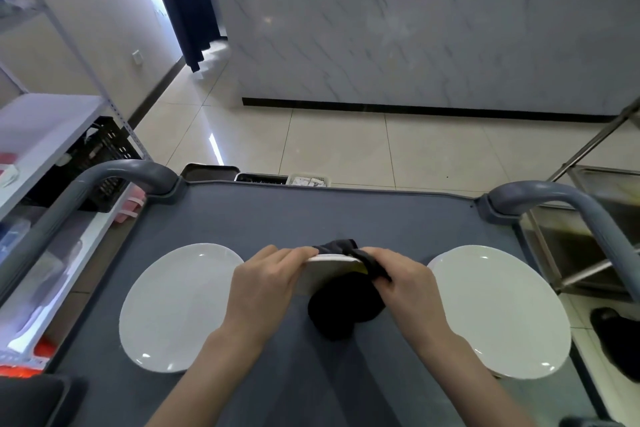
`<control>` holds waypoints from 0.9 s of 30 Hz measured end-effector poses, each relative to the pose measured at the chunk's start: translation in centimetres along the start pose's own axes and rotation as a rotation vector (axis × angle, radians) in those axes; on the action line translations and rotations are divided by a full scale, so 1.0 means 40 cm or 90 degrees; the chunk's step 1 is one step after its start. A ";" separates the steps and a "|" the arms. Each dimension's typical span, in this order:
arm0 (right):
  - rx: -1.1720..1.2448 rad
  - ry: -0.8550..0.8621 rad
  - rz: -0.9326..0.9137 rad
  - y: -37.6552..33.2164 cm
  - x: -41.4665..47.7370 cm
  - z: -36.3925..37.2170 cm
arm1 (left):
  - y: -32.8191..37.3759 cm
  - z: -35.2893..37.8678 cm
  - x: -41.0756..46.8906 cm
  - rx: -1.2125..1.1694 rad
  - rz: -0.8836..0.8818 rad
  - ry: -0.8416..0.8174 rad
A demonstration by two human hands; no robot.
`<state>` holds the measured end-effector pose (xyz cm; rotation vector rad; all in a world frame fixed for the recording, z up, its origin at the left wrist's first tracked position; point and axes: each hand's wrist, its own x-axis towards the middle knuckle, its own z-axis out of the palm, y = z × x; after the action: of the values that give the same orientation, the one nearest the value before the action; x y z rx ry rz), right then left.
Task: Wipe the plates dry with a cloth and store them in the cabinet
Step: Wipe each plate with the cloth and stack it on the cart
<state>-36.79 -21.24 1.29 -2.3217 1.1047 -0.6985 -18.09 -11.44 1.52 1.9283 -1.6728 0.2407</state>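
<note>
Cart (311, 215): two flat plates (180, 305); left hand (266, 284), right hand (405, 282) hold third plate (327, 272), cloth (373, 264).

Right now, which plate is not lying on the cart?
The middle plate, held up with the dark cloth; the left plate and right plate lie flat.

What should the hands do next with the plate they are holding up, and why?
Probably slide the cloth along the rim of the raised plate. The right hand pinches the cloth over that plate's top edge while the left hand holds its other side, so this looks like mid-wipe.
</note>
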 end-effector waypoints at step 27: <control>0.115 -0.051 0.084 -0.019 0.017 -0.043 | -0.051 -0.065 0.016 -0.048 0.037 -0.023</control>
<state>-37.09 -21.71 3.22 -2.0875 1.0995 -0.6230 -15.41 -10.52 3.36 1.8409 -1.7381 0.1638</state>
